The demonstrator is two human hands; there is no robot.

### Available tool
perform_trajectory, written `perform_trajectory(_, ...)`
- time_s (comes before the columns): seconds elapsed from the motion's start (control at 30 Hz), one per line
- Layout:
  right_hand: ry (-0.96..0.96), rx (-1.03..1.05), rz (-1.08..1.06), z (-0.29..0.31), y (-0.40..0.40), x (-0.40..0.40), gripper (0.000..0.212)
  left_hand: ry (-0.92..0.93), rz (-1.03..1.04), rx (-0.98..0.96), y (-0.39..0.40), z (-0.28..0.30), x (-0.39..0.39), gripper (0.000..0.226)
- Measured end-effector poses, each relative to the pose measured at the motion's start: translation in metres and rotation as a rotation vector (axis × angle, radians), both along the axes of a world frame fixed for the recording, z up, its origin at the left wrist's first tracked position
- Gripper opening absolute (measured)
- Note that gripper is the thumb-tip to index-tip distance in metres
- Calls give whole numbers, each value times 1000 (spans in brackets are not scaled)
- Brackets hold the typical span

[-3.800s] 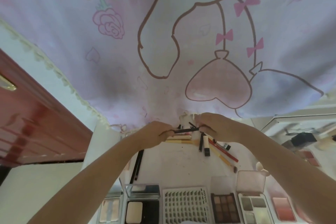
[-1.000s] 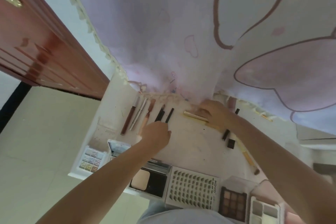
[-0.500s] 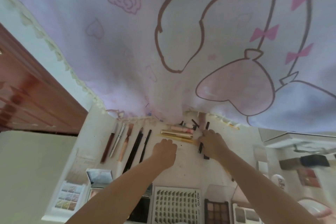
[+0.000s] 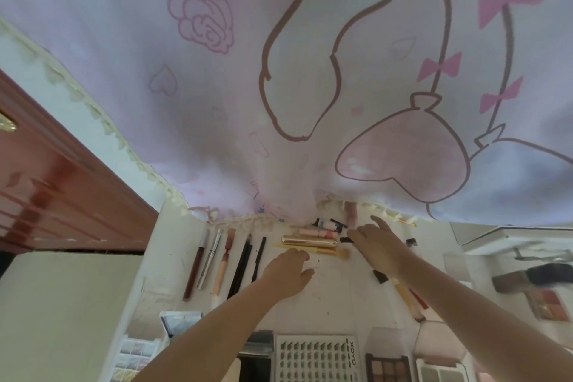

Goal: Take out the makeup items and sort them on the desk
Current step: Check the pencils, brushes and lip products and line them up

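A: Two hands are seen over the surface (image 4: 335, 304); nothing's gripped. Left hand (image 4: 286, 273) is spread flat, right hand (image 4: 376, 245) is stretched open twd the far pile.

B: Makeup items?

A: A row of pens (image 4: 228, 260) is laid at left; gold tube (image 4: 309, 241) btwn hands; palettes (image 4: 387, 369) are lined along near edge.

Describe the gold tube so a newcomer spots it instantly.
Start at the white desk, at its far edge under the pink curtain. Between the two hands lies a cluster of sideways items; the gold tube is the shiny metallic one there, below a pale pink tube, unlike the upright row at left.
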State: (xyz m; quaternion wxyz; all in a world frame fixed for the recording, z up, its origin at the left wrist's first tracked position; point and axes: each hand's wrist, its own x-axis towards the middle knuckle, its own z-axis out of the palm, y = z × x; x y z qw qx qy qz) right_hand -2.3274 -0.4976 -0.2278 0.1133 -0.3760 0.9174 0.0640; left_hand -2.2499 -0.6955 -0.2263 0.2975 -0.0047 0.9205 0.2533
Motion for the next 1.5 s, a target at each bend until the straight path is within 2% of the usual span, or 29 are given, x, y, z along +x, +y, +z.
perform_trajectory(0.03,37,-11,46,11,-3,2,45,12,50,65,-2,5,-2,42)
perform_trajectory(0.1,83,-87,81,26,-3,-1,13,64,127,172,-7,18,-9,39)
perform_trajectory(0.2,40,-106,-31,49,-9,1,28,104,164,283,-16,37,-14,38)
perform_trajectory(0.27,55,-45,14,57,-15,1,30,73,114,339,-19,49,-15,40)
perform_trajectory(0.33,-115,-26,13,63,-18,7,38,12,42,363,-19,62,-15,39)
perform_trajectory(0.37,-112,-72,9,64,-20,7,37,-3,7,361,-18,70,-16,36)
perform_trajectory(0.43,19,-90,71,82,-26,11,28,31,-68,327,-14,87,-18,27)
perform_trajectory(0.5,-57,-57,110,100,-31,16,25,88,-135,264,-13,106,-19,23)
perform_trajectory(0.57,-135,-47,61,125,-33,16,28,149,-166,212,-18,125,-19,23)
perform_trajectory(0.7,-121,-161,9,168,-24,19,30,218,-92,260,-35,155,-14,21)
perform_trajectory(0.77,-118,-245,7,178,-22,26,25,285,9,384,-40,167,-11,27)
perform_trajectory(0.83,-144,-357,-15,186,-24,29,18,376,187,596,-38,177,-7,28)
perform_trajectory(0.93,-189,-524,-96,193,-28,32,22,446,472,888,-34,181,-5,25)
perform_trajectory(1.07,-196,-656,-267,189,-34,40,29,398,856,1257,-27,179,-2,24)
perform_trajectory(1.13,-197,-637,-269,187,-38,43,34,359,985,1467,-23,182,-5,26)
perform_trajectory(1.2,-209,-628,-246,191,-42,44,32,337,1069,1597,-20,189,-9,27)
perform_trajectory(1.23,-214,-635,-251,193,-42,43,28,340,1089,1592,-19,191,-12,27)
perform_trajectory(1.3,-212,-668,-269,197,-42,39,26,346,1042,1418,-23,189,-16,23)
perform_trajectory(1.37,-149,-688,-228,203,-45,34,24,300,864,1206,-31,188,-19,21)
perform_trajectory(1.43,-39,-685,-166,209,-51,28,23,179,668,1049,-38,197,-18,25)
perform_trajectory(1.5,54,-684,-134,217,-55,21,28,129,446,797,-44,211,-18,29)
